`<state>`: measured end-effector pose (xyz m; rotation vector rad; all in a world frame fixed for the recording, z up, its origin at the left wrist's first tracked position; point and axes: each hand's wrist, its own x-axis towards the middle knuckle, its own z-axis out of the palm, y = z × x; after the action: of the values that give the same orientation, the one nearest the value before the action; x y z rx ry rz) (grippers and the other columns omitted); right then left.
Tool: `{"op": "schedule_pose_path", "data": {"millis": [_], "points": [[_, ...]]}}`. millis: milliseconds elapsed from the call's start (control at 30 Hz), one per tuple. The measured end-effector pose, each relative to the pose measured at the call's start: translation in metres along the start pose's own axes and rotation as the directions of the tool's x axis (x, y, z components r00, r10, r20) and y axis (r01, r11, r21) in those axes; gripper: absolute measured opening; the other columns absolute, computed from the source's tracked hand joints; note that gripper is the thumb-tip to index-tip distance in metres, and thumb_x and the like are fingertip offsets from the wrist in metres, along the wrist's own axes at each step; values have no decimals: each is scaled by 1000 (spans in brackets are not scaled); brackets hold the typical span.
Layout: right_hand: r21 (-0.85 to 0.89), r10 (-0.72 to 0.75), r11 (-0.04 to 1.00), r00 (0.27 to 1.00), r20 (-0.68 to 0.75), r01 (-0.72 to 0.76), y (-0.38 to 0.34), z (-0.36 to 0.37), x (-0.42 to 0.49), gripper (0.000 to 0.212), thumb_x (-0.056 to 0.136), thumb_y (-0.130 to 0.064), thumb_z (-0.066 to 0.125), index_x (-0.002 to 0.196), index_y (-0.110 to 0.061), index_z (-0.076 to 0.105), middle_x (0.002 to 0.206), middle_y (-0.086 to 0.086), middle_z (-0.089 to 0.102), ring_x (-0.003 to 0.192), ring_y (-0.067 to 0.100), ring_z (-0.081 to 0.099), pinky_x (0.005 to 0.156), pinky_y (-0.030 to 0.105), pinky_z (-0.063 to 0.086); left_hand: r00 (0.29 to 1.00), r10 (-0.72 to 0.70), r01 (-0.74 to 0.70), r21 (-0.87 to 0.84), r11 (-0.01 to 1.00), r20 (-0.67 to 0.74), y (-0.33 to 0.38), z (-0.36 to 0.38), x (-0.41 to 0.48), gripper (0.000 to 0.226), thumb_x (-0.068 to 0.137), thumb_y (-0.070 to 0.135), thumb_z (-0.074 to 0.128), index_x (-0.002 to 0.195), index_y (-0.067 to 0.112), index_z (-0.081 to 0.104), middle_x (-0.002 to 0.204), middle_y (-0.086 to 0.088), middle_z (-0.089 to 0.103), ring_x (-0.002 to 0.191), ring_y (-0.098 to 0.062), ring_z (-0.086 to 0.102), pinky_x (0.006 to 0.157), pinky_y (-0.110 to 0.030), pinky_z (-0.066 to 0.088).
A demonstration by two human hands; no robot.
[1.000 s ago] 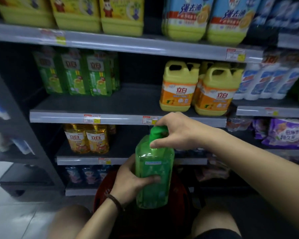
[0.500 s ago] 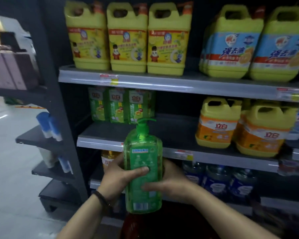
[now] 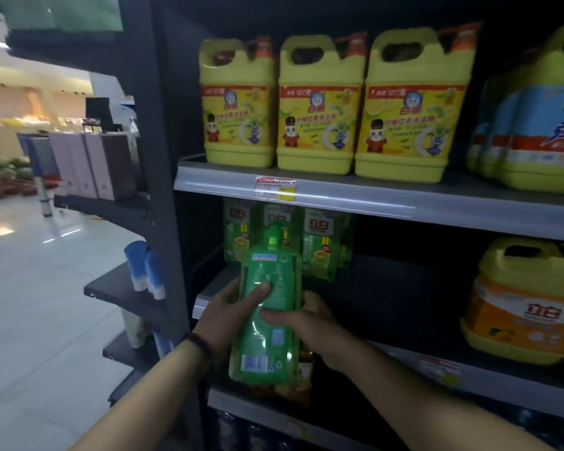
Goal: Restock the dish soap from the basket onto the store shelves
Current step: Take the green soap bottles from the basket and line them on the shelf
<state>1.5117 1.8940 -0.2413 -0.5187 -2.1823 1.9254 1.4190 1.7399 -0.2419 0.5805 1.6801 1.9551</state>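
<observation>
A person holds a green dish soap bottle (image 3: 263, 353) near the centre of the view, roughly upright, in front of the edge of a dark, flat middle shelf (image 3: 388, 297). The bottle is clear, glossy plastic with flattened sides, a rounded shoulder and a green pump top. The left grip (image 3: 230, 309) wraps the bottle from its 9 o'clock side, thumb pressed across the front. The right grip (image 3: 310, 323) wraps it from 3 o'clock, thumb lying just below the left one. A dark beaded bracelet (image 3: 197, 345) circles the left wrist. At the bottle's 12 o'clock, boxy green soap packs (image 3: 319, 245) stand at the back of the shelf. Toward 3 o'clock sits a squat yellow jug (image 3: 518, 304) with an orange label. Square yellow handled jugs (image 3: 319, 102) line the grey metal top shelf (image 3: 372, 196) at 12 o'clock.
</observation>
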Motion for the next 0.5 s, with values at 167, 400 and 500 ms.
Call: {"op": "schedule_pose_path", "data": {"millis": [167,400,500], "points": [[5,-66,998,988,-139,67,-20,15,67,61,69,-33,100,122,-22,74,109,-3,83,97,19,81,91,43,65,959,242,-215,178,960,-146,-16,-18,23,33,99,22,71,127,39,67,114,6,80,99,-14,79,85,-33,64],[-29,-192,981,969,-156,190,-31,31,134,62,74,-19,99,126,-18,66,114,-2,79,106,18,77,81,28,61,919,381,-294,464,836,-103,-19,-61,82,77,80,11,90,122,66,56,112,22,77,101,1,74,86,-25,61],[-43,-237,972,956,-176,233,-19,44,156,65,73,-13,99,126,-20,61,118,-1,77,106,17,76,89,36,62,900,404,-256,556,791,-161,-26,-70,104,79,76,12,92,137,48,56,109,27,72,96,8,70,87,-20,59]]}}
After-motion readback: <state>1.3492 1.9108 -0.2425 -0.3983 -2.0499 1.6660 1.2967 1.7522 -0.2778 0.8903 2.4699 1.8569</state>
